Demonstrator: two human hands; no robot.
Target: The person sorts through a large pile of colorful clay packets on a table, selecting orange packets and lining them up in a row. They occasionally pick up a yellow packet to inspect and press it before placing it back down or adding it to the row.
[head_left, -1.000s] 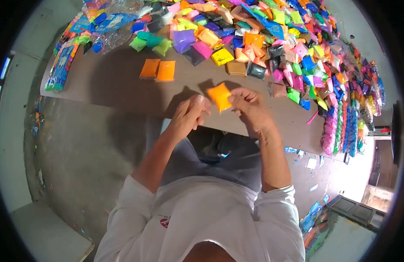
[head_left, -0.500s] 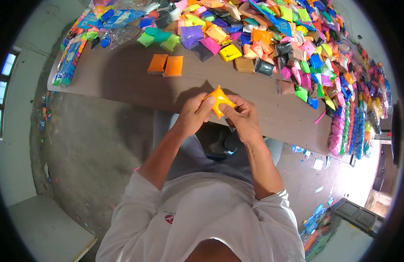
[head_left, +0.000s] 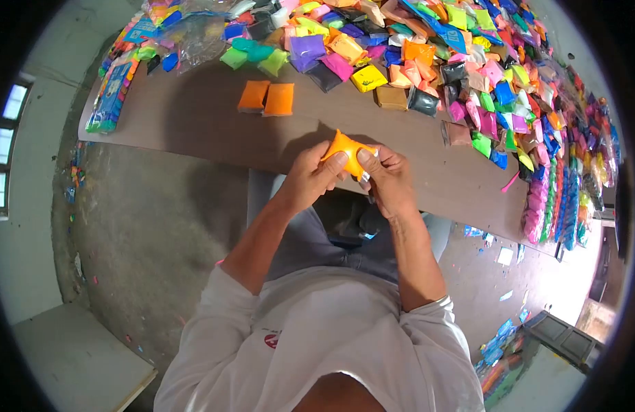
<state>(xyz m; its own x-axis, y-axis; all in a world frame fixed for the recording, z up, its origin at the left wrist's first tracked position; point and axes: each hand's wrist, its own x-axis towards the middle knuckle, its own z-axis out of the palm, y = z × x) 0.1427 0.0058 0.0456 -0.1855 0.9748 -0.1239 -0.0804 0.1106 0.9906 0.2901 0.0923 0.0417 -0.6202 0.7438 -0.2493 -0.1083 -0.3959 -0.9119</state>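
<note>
Near the table's front edge, both hands grip one puffed-up yellow-orange packet (head_left: 345, 152). My left hand (head_left: 316, 170) is closed on its left side, with the thumb pressing across the front. On the right side, my right hand (head_left: 388, 177) pinches the packet, the thumb on top and the fingers mostly hidden behind. A shiny edge shows by the right fingers. Two flat orange packets, one (head_left: 253, 96) slightly tilted and the other (head_left: 279, 99) beside it, lie on the table beyond my left hand.
A big heap of colourful packets (head_left: 372, 48) covers the back and right of the brown table (head_left: 201, 117). Bagged strips of packets (head_left: 547, 199) stand at the right end, another bundle (head_left: 111, 96) at the left. Scraps (head_left: 505, 256) litter the floor.
My right thumb has shifted from the packet's middle toward its right edge, and the packet has tilted slightly. The whole view has moved a little. Both hands keep hold.
</note>
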